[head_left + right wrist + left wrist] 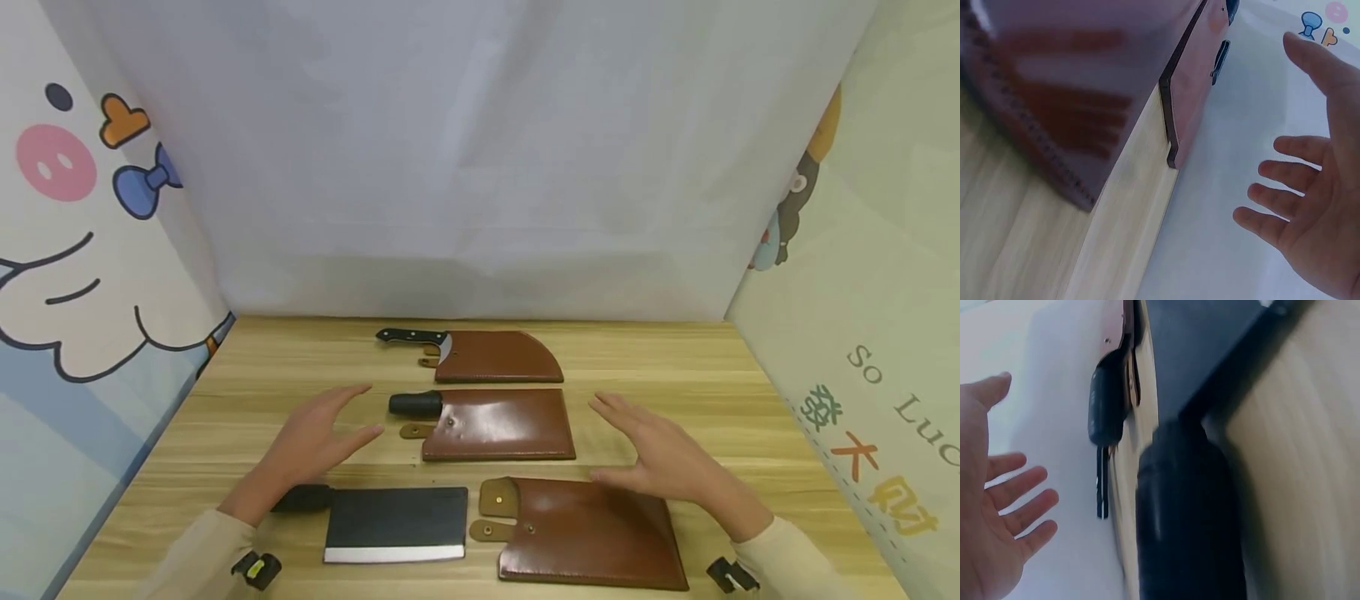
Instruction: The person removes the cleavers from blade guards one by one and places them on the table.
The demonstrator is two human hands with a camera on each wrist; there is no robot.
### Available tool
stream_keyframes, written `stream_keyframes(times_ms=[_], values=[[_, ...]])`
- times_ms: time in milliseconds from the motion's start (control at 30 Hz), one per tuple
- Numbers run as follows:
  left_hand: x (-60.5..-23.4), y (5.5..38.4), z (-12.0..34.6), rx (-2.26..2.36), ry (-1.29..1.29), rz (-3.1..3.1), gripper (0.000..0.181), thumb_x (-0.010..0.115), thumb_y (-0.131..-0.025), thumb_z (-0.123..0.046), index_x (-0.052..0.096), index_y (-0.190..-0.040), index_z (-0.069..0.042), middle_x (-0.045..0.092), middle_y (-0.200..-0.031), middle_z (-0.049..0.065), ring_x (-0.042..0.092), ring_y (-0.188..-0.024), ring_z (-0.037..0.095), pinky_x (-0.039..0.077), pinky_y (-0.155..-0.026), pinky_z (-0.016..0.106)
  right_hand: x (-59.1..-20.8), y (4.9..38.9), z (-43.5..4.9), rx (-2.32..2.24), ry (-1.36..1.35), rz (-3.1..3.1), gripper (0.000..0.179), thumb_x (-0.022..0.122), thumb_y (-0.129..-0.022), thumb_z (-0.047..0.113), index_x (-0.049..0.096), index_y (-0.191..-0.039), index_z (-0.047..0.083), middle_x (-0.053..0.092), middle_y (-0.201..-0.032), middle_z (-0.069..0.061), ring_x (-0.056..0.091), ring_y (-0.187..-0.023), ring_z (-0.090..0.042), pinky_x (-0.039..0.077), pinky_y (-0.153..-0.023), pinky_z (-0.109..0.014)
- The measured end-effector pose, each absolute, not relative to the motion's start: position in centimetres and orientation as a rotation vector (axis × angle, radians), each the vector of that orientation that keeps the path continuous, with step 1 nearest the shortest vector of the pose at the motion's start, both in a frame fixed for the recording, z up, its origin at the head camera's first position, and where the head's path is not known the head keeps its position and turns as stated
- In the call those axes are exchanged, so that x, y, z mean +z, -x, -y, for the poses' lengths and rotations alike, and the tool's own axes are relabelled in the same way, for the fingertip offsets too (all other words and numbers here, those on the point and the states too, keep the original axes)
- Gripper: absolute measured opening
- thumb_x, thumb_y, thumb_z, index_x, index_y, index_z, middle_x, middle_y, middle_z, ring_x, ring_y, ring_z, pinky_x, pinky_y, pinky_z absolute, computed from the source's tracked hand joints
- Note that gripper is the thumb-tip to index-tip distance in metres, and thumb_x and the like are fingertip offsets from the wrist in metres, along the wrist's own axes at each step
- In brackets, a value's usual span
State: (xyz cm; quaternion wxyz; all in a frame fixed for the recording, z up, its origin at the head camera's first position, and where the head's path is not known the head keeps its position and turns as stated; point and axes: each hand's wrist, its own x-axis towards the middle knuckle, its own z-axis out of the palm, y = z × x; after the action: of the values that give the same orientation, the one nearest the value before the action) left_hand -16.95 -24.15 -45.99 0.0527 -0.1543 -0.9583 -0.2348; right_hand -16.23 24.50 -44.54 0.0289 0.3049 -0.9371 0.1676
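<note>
Two hands are held out above a tabletop [765, 400] of pale, streaked wood grain, palms turned inward. The left hand [311, 437] is extended at the near left, its fingers straightened and spread, the thumb well apart and nothing gripped. Partly covered by its forearm, a bare cleaver [397, 518] is laid flat; its rectangular blade is dark with a bright strip along the edge, its handle black. Between the hands, a rear knife [409, 336] with a riveted black handle is sleeved in a brown, curved-tipped rear sheath [498, 358]; just nearer, a middle knife [415, 405] is housed in a glossy, rectangular middle sheath [510, 425]. Beside the cleaver, a larger sheath [592, 537] of brown, leather-like material is laid, fitted with tan snap flaps. Over its far right part the right hand [663, 450] is held, fingers stretched out, thumb parted, likewise gripping nothing. On the right wall [825, 317] are printed "So Luc", cut off by the edge, "發" and "大", followed by a yellow character
</note>
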Motion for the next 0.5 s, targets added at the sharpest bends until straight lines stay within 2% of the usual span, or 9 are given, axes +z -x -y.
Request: stream_keyframes(times_ms=[267,500], values=[[-46.6,19.6,21.6,-0.85,0.501,2.885,0.078,0.07,-0.093,-0.056,0.049,-0.152,-0.009,0.05,-0.152,0.02,0.046,-0.139,0.044,0.039,-0.11,0.064,-44.9,18.5,-21.5,0.561,-0.861,2.901,0.101,0.074,-0.083,0.067,0.041,-0.157,0.007,0.035,-0.163,-0.017,0.038,-0.147,-0.04,0.042,-0.109,-0.062],[-47.3,21.6,20.2,-0.884,0.616,2.894,0.076,0.072,-0.093,-0.051,0.051,-0.15,-0.005,0.053,-0.149,0.019,0.049,-0.137,0.043,0.04,-0.11,0.062,-45.5,20.5,-19.2,0.626,-0.874,2.939,0.104,0.079,-0.079,0.065,0.042,-0.156,0.004,0.037,-0.161,-0.02,0.036,-0.147,-0.043,0.037,-0.112,-0.063]])
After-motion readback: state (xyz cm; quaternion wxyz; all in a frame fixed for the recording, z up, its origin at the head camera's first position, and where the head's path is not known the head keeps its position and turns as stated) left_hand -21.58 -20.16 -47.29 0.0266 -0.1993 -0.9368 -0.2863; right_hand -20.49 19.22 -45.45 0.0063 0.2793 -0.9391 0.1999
